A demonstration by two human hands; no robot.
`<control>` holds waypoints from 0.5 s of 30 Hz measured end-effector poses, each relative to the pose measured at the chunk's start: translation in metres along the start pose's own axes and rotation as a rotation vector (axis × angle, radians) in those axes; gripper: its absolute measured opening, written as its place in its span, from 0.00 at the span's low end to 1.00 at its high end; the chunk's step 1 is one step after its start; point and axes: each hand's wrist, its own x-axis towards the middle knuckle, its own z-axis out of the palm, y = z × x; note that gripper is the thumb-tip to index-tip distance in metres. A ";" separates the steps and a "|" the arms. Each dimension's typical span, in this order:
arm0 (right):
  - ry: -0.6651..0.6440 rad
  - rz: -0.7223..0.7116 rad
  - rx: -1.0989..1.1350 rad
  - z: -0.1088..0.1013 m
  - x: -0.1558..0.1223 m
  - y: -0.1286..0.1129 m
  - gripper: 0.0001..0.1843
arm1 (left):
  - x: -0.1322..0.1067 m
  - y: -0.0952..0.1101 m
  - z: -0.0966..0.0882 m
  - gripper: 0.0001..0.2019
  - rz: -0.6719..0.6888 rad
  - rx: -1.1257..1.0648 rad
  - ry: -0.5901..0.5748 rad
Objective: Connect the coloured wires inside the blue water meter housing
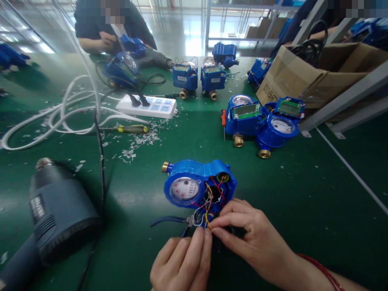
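Note:
A blue water meter (pixel 198 184) lies on the green table in front of me, its side compartment open with red, yellow and white wires (pixel 208 198) coming out. My left hand (pixel 184 260) is closed, fingertips pinching the wires just below the meter. My right hand (pixel 248 232) pinches the yellow wire from the other side, thumb and forefinger almost touching the left fingertips. The wire ends are hidden between the fingers. Partly behind my hands lie pliers with blue handles (pixel 168 220), left of the wires.
A heat gun (pixel 62 214) lies at left, its black cord running past it. Beyond are a yellow-handled screwdriver (pixel 133 129), plastic scraps and a white power strip (pixel 166 108). More blue meters (pixel 245 117) and a cardboard box (pixel 291 76) stand at right. A co-worker (pixel 112 28) sits opposite.

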 end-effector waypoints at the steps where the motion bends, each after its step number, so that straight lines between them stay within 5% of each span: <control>1: -0.001 -0.010 -0.011 0.000 0.001 0.000 0.06 | 0.001 0.000 -0.001 0.11 -0.007 0.002 0.000; 7: 0.053 -0.139 -0.157 0.006 -0.001 0.001 0.07 | 0.002 0.002 -0.004 0.10 -0.076 -0.048 -0.089; 15: 0.106 -0.266 -0.310 0.009 -0.002 0.004 0.07 | -0.002 0.002 0.003 0.11 -0.189 -0.142 0.028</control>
